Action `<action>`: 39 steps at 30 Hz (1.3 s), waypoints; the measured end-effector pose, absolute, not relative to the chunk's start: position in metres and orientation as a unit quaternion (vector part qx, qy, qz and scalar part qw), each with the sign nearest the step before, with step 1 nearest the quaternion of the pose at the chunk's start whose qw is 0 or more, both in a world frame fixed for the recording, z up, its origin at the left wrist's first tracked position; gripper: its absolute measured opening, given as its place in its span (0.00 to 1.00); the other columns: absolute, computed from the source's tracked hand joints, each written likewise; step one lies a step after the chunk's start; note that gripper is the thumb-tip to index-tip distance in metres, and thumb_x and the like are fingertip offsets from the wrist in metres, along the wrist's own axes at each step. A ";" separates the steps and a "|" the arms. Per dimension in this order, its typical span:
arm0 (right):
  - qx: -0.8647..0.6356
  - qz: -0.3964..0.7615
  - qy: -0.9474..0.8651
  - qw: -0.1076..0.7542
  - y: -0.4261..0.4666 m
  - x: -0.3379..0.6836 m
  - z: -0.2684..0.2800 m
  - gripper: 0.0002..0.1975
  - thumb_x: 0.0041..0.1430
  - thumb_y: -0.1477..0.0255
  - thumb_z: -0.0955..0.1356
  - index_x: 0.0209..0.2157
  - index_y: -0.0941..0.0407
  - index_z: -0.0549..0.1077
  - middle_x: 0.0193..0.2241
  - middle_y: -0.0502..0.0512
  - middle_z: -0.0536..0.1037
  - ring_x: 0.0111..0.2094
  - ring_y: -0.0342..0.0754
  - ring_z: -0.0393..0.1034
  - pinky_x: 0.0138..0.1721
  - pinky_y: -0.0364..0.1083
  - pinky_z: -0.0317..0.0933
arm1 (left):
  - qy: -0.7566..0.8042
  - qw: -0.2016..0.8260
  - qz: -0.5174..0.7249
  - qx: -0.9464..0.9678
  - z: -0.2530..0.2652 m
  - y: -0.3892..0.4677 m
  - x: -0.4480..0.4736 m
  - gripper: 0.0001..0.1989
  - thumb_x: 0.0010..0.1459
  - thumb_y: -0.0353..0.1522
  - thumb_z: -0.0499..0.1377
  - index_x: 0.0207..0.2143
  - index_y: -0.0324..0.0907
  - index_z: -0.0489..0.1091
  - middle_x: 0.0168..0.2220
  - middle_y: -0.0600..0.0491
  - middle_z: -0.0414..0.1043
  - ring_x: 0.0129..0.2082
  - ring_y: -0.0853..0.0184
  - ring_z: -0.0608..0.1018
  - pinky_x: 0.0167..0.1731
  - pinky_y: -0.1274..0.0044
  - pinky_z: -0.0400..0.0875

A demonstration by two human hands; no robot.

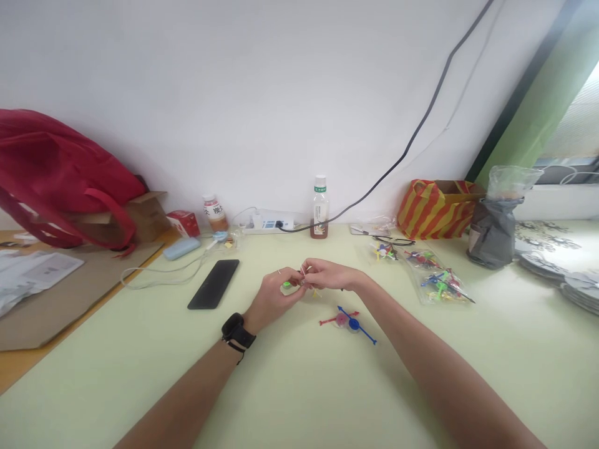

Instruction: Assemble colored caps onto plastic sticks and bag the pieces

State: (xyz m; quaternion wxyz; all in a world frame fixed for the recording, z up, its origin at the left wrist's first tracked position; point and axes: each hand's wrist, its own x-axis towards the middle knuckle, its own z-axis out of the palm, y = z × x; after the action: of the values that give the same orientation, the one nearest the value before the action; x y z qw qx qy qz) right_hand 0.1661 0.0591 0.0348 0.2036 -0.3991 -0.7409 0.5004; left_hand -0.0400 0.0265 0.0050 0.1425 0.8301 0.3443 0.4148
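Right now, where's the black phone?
In the head view the black phone lies flat on the pale green table, left of the left hand and just in front of the looping white cable.

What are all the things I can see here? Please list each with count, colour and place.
table: one, pale green, below all
red bag: one, far left
box: one, brown, by the red bag
phone: one, black, left of the hands
bottles: two, at the wall
power strip: one, white, between the bottles
striped bag: one, red-yellow, right rear
grey bag: one, far right
toy packets: clear, coloured pieces, right
spinners: two, red and blue, near the right arm
left hand: one, watch on its wrist, pinches a green piece
right hand: one, pinches a thin stick
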 end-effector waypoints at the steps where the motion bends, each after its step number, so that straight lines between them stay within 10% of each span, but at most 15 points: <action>1: -0.430 0.454 -0.753 0.203 0.059 0.165 0.034 0.03 0.62 0.71 0.65 0.38 0.54 0.67 0.32 0.49 0.76 0.32 0.44 0.68 0.32 0.42 0.61 | 0.345 0.147 0.413 0.830 0.005 0.026 -0.039 0.03 0.63 0.32 0.63 0.35 0.44 0.72 0.35 0.53 0.79 0.34 0.66 0.79 0.38 0.73 0.74; 9: -0.574 0.293 -0.745 0.171 0.082 0.197 0.025 0.12 0.59 0.72 0.69 0.45 0.56 0.70 0.40 0.60 0.78 0.39 0.52 0.70 0.38 0.46 0.60 | 0.342 0.140 0.324 0.871 -0.001 0.030 -0.046 0.03 0.61 0.35 0.66 0.37 0.47 0.77 0.39 0.51 0.79 0.41 0.61 0.80 0.45 0.68 0.76; 15: -0.531 0.280 -0.792 0.110 0.075 0.214 0.048 0.04 0.53 0.73 0.73 0.32 0.55 0.77 0.38 0.59 0.80 0.36 0.51 0.72 0.33 0.45 0.59 | 0.339 0.058 0.326 0.881 -0.006 0.047 -0.058 0.07 0.63 0.33 0.64 0.42 0.51 0.80 0.47 0.50 0.81 0.49 0.57 0.77 0.48 0.62 0.75; 24: -0.403 0.388 -0.812 -0.165 0.047 0.188 0.072 0.09 0.35 0.70 0.80 0.19 0.54 0.79 0.24 0.49 0.81 0.27 0.47 0.72 0.27 0.42 0.59 | 0.392 0.051 0.358 0.846 0.003 0.044 -0.063 0.14 0.63 0.31 0.62 0.51 0.48 0.75 0.47 0.49 0.78 0.49 0.57 0.76 0.51 0.63 0.72; 33: -0.392 0.445 -0.798 0.102 0.061 0.196 0.064 0.10 0.49 0.68 0.76 0.28 0.54 0.72 0.26 0.49 0.78 0.25 0.44 0.71 0.25 0.43 0.59 | 0.375 0.069 0.386 0.840 0.012 0.041 -0.068 0.14 0.61 0.31 0.63 0.50 0.47 0.73 0.46 0.49 0.77 0.47 0.57 0.77 0.50 0.64 0.72; 39: -0.408 0.518 -0.691 0.295 0.058 0.167 0.050 0.25 0.41 0.67 0.82 0.34 0.53 0.67 0.27 0.44 0.76 0.24 0.43 0.72 0.27 0.42 0.62 | 0.355 0.128 0.386 0.842 0.020 0.025 -0.048 0.22 0.56 0.40 0.70 0.51 0.46 0.70 0.44 0.51 0.78 0.41 0.62 0.79 0.43 0.70 0.74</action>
State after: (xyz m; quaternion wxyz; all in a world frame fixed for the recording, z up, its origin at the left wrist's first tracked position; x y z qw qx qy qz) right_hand 0.1666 0.0581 0.0504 0.2952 -0.4084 -0.6913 0.5178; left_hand -0.0481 0.0248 0.0198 0.1275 0.8416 0.3551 0.3864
